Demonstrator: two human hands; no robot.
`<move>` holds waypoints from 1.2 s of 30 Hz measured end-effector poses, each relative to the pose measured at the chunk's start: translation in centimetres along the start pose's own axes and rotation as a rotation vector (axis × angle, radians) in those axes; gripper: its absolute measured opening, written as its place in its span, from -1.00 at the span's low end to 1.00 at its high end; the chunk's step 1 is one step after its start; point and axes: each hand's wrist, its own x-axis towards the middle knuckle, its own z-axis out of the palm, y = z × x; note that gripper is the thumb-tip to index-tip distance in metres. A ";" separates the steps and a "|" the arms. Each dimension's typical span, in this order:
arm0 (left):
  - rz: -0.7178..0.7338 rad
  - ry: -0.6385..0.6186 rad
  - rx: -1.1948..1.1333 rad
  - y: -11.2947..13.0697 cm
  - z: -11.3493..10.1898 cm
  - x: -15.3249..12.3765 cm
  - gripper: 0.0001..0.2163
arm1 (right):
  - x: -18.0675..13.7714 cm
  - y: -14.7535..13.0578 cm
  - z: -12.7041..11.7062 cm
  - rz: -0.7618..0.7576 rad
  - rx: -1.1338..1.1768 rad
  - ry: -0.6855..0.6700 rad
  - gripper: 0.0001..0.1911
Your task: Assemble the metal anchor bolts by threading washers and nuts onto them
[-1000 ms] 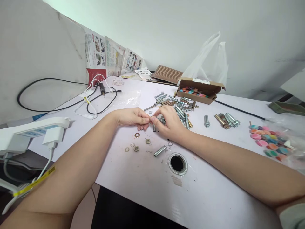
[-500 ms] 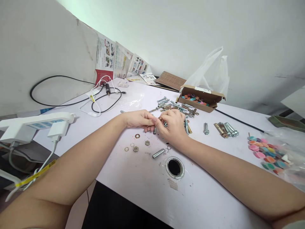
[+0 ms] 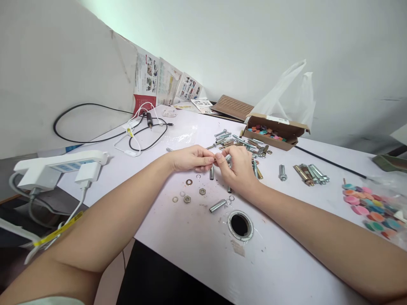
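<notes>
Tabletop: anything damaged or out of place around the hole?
One oddity: the brownish, ragged patch just below the hole in the view. It looks like wear or tape residue; I can't tell which. The loose sleeve near the uncovered hole might roll in.

Table (image 3: pixel 276 258): white, smooth, faintly glossy, carrying a rough, matt residue patch (image 3: pixel 238 248) at 5 o'clock. Hole rim (image 3: pixel 250 220), same bearing: pale and worn; material cannot be determined. Loose sleeve (image 3: pixel 218 206) at 5 o'clock: smooth, bright metal. Nuts (image 3: pixel 187 201) at 7 o'clock: metal, duller finish. Bolt heap (image 3: pixel 243 141) at 2 o'clock: metal, mixed shiny silver and brassy tones. Box (image 3: pixel 269 140) towards 3 o'clock: matt brown cardboard. Bag (image 3: pixel 282 93) at 2 o'clock: thin, crinkled, translucent plastic. Panel (image 3: pixel 233 106) at 1 o'clock: brown, ribbed. Leaflets (image 3: pixel 146 78) near 11 o'clock: printed paper. Clear sheet (image 3: pixel 182 137) at 10 o'clock: wrinkled, glossy plastic. Power strip (image 3: pixel 60 163) at 9 o'clock: smooth white plastic.
</notes>
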 end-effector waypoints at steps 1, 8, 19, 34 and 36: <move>-0.013 0.006 -0.012 0.0 -0.1 -0.1 -0.67 | 0.0 0.0 0.0 -0.005 0.002 -0.011 -0.74; -0.053 0.030 0.068 0.4 -0.6 -0.5 -0.65 | 0.0 -0.3 -0.1 0.014 0.061 -0.040 -0.82; -0.083 0.202 0.256 1.3 -0.6 -0.6 -0.69 | 0.0 -0.1 0.7 -0.117 0.013 -0.120 -0.80; -0.014 0.593 0.658 0.8 -2.1 -1.2 -0.55 | 4.9 -3.0 1.6 0.196 0.088 -0.294 -0.54; -0.062 0.602 0.706 1.2 -2.2 -1.3 -0.54 | 4.9 -2.4 2.5 0.105 0.155 -0.252 -0.60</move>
